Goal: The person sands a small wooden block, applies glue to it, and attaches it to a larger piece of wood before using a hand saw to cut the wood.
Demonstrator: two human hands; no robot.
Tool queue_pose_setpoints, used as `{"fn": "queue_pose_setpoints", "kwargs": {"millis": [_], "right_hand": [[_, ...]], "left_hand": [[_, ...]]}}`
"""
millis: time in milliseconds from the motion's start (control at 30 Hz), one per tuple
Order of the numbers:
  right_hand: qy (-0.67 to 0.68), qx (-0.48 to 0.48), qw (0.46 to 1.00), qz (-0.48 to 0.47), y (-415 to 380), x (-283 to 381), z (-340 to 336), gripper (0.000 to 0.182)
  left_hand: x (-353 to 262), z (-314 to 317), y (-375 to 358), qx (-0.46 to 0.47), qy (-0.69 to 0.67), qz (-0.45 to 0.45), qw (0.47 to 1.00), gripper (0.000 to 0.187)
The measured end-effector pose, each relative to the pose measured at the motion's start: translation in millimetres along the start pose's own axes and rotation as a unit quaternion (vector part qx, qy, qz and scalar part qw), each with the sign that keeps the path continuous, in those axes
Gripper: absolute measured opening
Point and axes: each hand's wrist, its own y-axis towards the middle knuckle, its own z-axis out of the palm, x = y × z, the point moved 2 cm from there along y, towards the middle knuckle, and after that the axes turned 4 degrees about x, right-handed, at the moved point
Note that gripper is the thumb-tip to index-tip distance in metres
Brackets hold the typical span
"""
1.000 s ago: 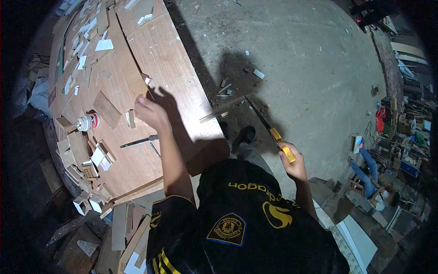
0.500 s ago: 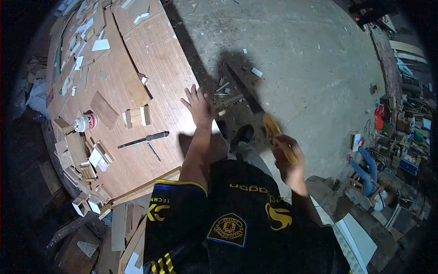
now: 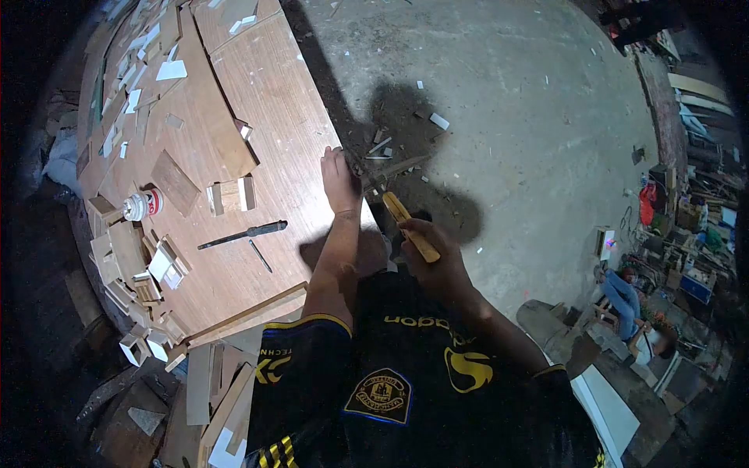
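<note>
My left hand (image 3: 340,181) is at the right edge of the wooden table (image 3: 289,156), its fingers bent together over the edge; whatever they may grip is hidden. My right hand (image 3: 431,248) is wrapped round the yellow handle of a saw (image 3: 396,209), just right of the edge. The saw's dark blade points up and left, close beside my left hand, and is hard to make out against the dark floor. A long dark tool (image 3: 243,235) and a thin pen-like tool (image 3: 260,256) lie on the table left of my left forearm.
A white container (image 3: 143,205) and small wooden box pieces (image 3: 232,196) stand on the table. Boards and white scraps (image 3: 172,70) cover its upper left. Offcuts lie on the concrete floor (image 3: 530,140). Another person (image 3: 628,304) sits at the far right among clutter.
The saw has moved left in my right hand, from over the floor to the table edge beside my left hand. My left hand's spread fingers have drawn together at the edge.
</note>
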Motion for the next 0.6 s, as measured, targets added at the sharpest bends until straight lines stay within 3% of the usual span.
{"fn": "queue_pose_setpoints", "kwargs": {"millis": [67,133,233,367,600], "right_hand": [[-0.031,-0.01,0.999,-0.024,1.1,-5.3,2.0,0.027],[-0.004,0.035,0.999,0.031,1.0,-12.8,4.2,0.028],[-0.034,0.013,0.999,-0.011,1.1,-19.5,11.7,0.028],[0.001,0.029,0.999,0.036,0.3,-16.8,16.5,0.029],[-0.053,0.026,0.998,0.03,-2.3,0.9,19.3,0.029]], "left_hand": [[-4.9,-3.5,2.5,0.013,0.029,0.002,1.0,0.043],[-4.9,-0.8,3.7,-0.006,0.13,-0.049,0.99,0.046],[-6.0,-0.9,3.0,0.009,0.115,-0.064,0.991,0.046],[-3.9,-0.9,2.4,0.014,0.129,-0.048,0.99,0.047],[-0.2,3.6,0.3,-0.006,-0.047,-0.015,0.999,0.039]]}}
